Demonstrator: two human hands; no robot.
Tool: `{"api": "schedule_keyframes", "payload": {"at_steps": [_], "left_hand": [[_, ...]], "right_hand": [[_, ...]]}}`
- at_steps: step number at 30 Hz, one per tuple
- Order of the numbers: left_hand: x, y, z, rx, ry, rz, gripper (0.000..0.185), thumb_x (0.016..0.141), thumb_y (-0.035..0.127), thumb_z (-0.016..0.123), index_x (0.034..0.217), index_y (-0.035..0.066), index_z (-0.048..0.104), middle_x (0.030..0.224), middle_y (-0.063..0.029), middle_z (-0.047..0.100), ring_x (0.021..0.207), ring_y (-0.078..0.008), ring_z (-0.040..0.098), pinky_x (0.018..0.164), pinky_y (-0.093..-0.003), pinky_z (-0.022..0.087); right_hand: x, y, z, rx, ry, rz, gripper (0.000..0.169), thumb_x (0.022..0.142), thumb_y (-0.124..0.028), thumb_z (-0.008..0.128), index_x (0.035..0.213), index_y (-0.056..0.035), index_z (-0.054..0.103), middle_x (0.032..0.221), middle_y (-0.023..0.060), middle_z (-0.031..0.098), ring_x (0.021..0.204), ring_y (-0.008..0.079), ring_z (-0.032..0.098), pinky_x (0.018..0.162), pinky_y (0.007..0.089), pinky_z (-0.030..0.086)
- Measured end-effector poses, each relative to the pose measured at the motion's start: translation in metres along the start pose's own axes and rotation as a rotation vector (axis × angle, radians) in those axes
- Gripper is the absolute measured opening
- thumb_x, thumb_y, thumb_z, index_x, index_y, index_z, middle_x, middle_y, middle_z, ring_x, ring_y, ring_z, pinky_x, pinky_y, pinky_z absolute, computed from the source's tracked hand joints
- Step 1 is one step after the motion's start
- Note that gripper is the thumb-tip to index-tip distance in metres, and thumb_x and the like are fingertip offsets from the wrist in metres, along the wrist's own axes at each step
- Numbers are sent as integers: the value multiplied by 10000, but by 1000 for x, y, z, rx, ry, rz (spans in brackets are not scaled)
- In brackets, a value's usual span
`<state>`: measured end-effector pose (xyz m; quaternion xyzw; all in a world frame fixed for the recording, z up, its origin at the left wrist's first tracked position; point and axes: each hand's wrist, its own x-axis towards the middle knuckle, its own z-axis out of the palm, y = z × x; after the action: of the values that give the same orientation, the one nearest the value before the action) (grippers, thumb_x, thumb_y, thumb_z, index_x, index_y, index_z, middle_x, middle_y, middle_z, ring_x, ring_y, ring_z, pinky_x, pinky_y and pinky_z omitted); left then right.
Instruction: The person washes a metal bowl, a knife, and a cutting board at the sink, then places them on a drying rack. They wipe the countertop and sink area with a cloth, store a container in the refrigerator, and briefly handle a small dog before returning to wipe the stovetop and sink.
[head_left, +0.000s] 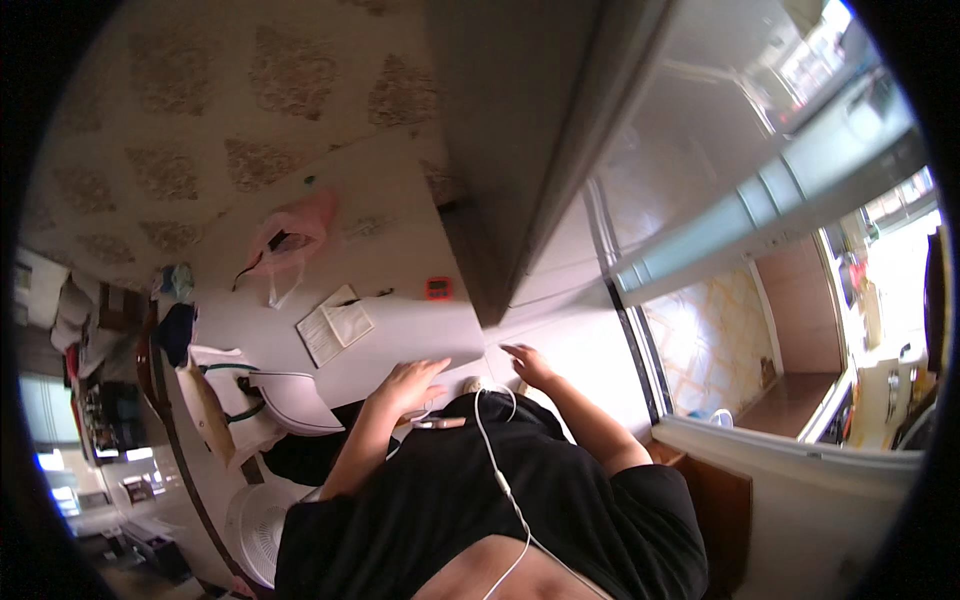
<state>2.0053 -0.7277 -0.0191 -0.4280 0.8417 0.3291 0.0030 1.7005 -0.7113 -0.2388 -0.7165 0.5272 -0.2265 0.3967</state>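
Observation:
My left hand (412, 386) hovers by the front edge of a white table (405, 322), its fingers apart and nothing in it. My right hand (531, 366) is held out over the pale tiled floor (570, 345), also with nothing in it. Between and below the hands, a white cable (501, 480) hangs down the front of my black shirt. Near my left wrist, a pinkish, phone-like device (439, 423) rests at my waist. On the table are an open notebook (335, 324), a red digital timer (439, 289) and a pink plastic bag (300, 225).
A tall grey cabinet or appliance (517, 187) stands beyond the table's right corner. At the left are a white and dark-trimmed visor (296, 403), a light cloth bag (214, 386) and a white fan (255, 529). A doorway (701, 337) with patterned floor tiles lies to the right.

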Motion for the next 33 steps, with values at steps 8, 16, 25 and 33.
{"api": "schedule_keyframes", "payload": {"at_steps": [8,16,25,33], "left_hand": [[136,118,50,34,-284,381,531,866,346,635,1312,83,517,1208,-166,602,1128,-316,568,953,-427,439],[201,254,110,109,-387,326,564,858,372,635,1333,103,497,1100,-170,627,1076,-341,584,930,-465,423],[245,324,173,108,-260,475,583,826,380,675,1339,163,504,1006,-158,676,937,-336,650,825,-445,514],[296,399,173,143,-314,482,566,841,323,665,1333,98,497,1263,-156,573,1165,-322,540,982,-431,429]], "right_hand": [[-410,187,-24,296,442,1211,307,878,-266,530,1105,-109,663,828,117,690,759,244,653,631,417,520],[-535,201,-40,607,313,1302,329,896,-269,511,1104,-47,636,836,109,667,761,193,634,619,368,516],[-515,294,-144,757,567,991,342,859,-119,599,1169,23,571,823,105,636,705,174,607,584,301,507],[-481,278,-239,524,746,760,301,907,-136,628,1194,-51,603,854,-5,625,756,97,574,696,251,479]]}}
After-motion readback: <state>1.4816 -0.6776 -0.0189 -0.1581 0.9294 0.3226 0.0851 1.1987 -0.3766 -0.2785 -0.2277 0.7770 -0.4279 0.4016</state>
